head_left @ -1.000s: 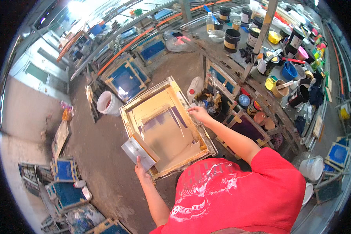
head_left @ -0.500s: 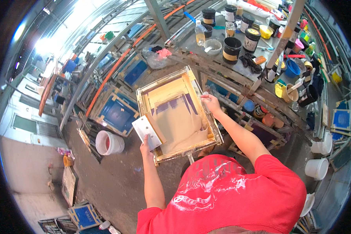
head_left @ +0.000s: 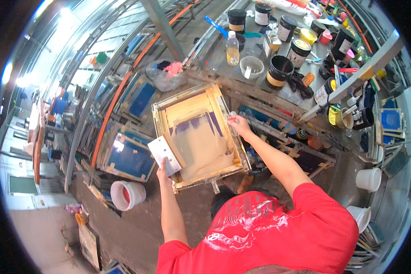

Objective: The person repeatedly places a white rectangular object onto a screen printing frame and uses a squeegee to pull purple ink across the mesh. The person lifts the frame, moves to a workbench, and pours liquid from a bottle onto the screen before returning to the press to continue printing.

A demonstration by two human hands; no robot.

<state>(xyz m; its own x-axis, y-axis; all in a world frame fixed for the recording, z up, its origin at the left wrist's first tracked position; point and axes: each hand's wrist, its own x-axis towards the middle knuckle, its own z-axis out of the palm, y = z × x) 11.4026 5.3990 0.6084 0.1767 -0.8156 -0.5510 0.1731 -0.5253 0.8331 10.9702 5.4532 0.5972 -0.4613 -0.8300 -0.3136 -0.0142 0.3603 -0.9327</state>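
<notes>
A wooden screen-printing frame (head_left: 157,118) is tilted up in front of me, with tan ink (head_left: 201,148) spread over its mesh and a dark purple patch showing near the upper part. My right hand (head_left: 239,125) is closed on the frame's right side, fingertips at the rim. At the lower left of the frame, my left hand (head_left: 163,172) grips a flat white squeegee (head_left: 160,150) with several dark holes. The squeegee's tan-coated edge lies over the frame's left side; whether it touches the mesh I cannot tell.
A workbench at the upper right carries ink tubs (head_left: 279,71), a bottle (head_left: 232,49), a grey bowl (head_left: 252,68) and dark gloves (head_left: 299,86). Blue screens (head_left: 130,157) lean at left, near a white bucket (head_left: 127,195) on the floor. A metal post (head_left: 360,77) crosses the right side.
The view has shifted, so the bench appears larger and closer. The frame, squeegee and both hands sit slightly further left in the picture; both grips look the same.
</notes>
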